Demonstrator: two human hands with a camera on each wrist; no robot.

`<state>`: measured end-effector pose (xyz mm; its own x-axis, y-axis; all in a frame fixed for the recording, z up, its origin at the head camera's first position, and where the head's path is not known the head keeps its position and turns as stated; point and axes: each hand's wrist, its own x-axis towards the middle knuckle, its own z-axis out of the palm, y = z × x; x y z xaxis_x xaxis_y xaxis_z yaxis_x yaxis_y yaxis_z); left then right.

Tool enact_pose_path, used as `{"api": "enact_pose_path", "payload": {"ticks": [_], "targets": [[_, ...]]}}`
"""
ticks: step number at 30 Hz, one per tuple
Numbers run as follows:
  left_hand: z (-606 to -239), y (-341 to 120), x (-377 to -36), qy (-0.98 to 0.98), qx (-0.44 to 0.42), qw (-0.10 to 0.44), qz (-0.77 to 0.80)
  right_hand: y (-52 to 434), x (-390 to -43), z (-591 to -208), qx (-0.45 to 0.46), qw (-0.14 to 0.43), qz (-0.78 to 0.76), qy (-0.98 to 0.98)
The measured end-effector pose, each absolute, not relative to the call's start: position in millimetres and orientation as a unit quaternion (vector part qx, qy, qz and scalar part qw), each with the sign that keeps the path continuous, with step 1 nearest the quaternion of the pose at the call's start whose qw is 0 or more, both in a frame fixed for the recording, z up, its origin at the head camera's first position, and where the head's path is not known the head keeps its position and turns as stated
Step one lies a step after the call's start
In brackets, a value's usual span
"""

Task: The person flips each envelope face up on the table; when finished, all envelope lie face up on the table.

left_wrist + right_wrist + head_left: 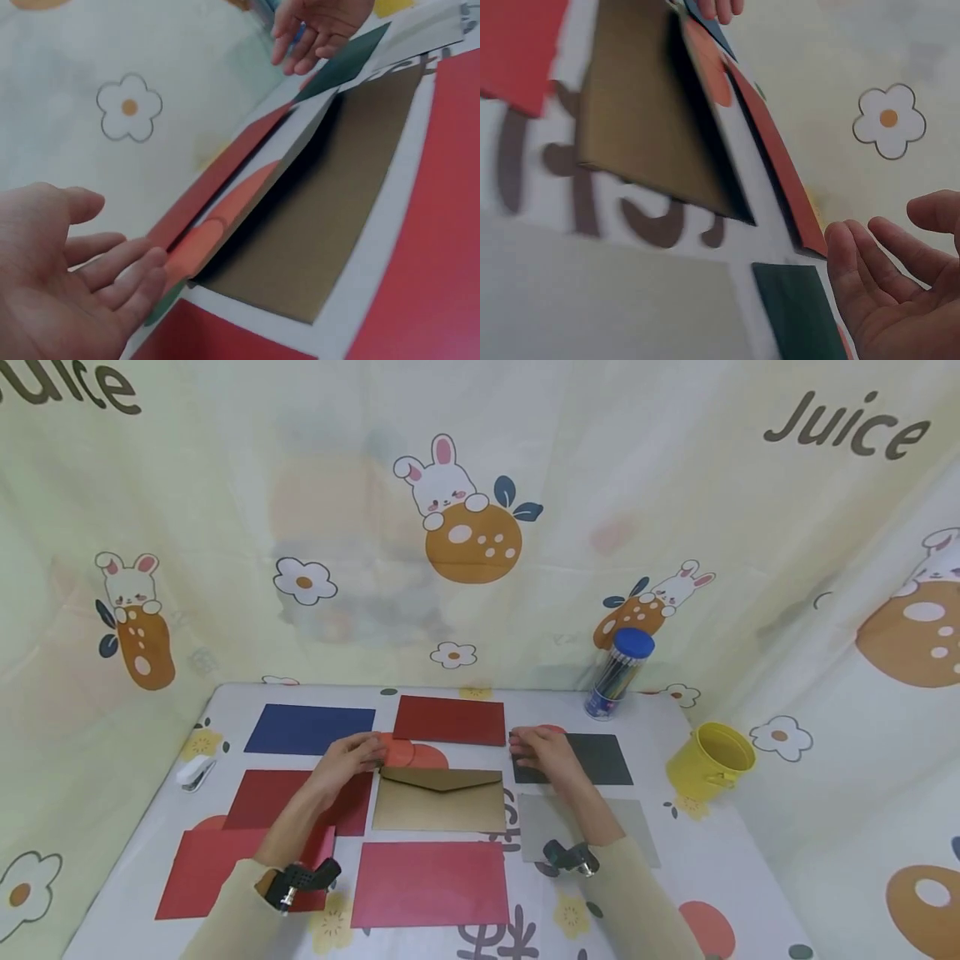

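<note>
A gold-brown envelope [438,810] lies mid-table, its flap lifted a little from the body in both wrist views. Near the flap's left corner is my left hand [347,766], fingers fairly straight and holding nothing. My right hand [550,755] hovers over the left part of a dark green envelope [606,760], its fingers loosely bent with nothing between them. Behind the gold-brown one sits a dark red envelope [450,720]. The right wrist view shows the right hand [900,292] palm up beside that dark red envelope's end [810,244].
A blue envelope [300,728] is at back left, with a deep red [262,797] and a brighter red one [202,877] nearer. A pinkish-red envelope [431,885] lies in front; a pale grey one [630,827] is right. Around them: stapler [197,772], pencil tub [618,672], yellow bucket [693,768].
</note>
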<state>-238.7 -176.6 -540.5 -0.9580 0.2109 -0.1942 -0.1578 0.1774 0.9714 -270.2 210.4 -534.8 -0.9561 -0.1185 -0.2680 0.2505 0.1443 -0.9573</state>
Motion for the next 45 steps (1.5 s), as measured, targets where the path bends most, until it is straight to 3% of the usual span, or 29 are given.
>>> {"api": "enact_pose_path", "payload": {"ticks": [7,17,45], "targets": [[-552.6,-167.1,-265.7,0.737,-0.003,0.134,0.663,197.6,-292.9,-529.0,0.056,0.133,-0.658,0.739],[-551.8,-152.2,-279.3,0.748,-0.021,0.129,0.65,192.2,-306.4,-536.0,0.076,0.124,-0.655,0.742],[-537.4,-155.0,-269.2,0.772,-0.025,0.108,0.626,193.2,-307.0,-531.3,0.097,0.106,-0.721,0.678]]}}
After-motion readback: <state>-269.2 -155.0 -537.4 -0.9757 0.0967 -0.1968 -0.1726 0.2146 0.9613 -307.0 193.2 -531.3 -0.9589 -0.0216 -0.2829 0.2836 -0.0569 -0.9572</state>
